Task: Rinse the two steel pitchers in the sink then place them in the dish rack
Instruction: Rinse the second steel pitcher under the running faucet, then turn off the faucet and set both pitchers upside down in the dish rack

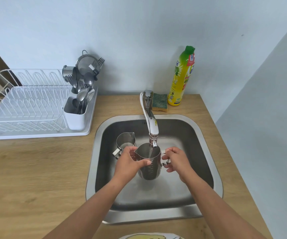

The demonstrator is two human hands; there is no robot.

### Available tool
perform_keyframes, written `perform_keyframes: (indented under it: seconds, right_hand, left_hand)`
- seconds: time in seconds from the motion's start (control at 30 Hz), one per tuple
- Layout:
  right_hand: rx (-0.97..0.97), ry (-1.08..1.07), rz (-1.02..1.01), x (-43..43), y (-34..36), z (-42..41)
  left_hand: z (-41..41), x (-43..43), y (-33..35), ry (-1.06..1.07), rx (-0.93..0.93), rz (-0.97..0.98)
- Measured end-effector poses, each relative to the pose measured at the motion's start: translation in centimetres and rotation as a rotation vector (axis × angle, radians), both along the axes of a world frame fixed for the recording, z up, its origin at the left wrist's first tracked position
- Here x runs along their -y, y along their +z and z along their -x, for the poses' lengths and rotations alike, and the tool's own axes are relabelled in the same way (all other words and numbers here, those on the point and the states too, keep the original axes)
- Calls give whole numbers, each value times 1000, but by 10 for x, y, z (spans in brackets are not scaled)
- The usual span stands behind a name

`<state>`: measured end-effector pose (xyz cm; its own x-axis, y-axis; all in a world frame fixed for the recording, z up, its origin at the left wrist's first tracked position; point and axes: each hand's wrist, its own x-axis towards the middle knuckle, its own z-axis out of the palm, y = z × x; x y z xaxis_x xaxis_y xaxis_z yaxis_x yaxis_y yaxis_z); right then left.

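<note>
Wooden countertop [36,166] meets a pale wall, with a steel sink [206,140] set toward its right end. Under the faucet [150,118] both hands hold one steel pitcher [148,163] upright over the basin: the left hand [130,163] wraps its body, thumb across the front, while the right hand [175,159] pinches the handle, mostly hidden by fingers. Whether water runs is hard to tell. A second pitcher [124,142] stands at the basin's back left, partly covered. An empty white dish rack [27,104] sits at the counter's left edge, cut off.
</note>
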<state>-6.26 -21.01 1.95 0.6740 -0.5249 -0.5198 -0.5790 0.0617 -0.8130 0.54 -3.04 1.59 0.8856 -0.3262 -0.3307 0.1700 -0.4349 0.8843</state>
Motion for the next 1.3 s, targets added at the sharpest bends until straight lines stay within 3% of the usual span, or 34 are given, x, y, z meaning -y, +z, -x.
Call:
perform_keyframes:
  seconds: [0.53, 0.73, 0.83, 0.93, 1.07, 1.3]
  right_hand:
    - [-11, 113, 6, 6, -6, 4]
    - [-48, 83, -43, 9, -14, 4]
    - [-47, 29, -69, 11, -15, 3]
    - [-64, -13, -98, 13, -16, 2]
    - [-77, -52, -179, 15, -19, 1]
    - [-180, -137, -341, 19, -28, 1]
  left_hand:
    - [-6, -8, -10, -68, -336, 38]
    - [-14, -2, -9, -108, -307, -60]
    - [-36, 3, 6, -200, -154, -182]
    - [-66, 16, 34, -174, 185, -300]
    - [-103, 47, 76, -187, 535, -298]
    - [-142, 87, 96, -456, 799, -525]
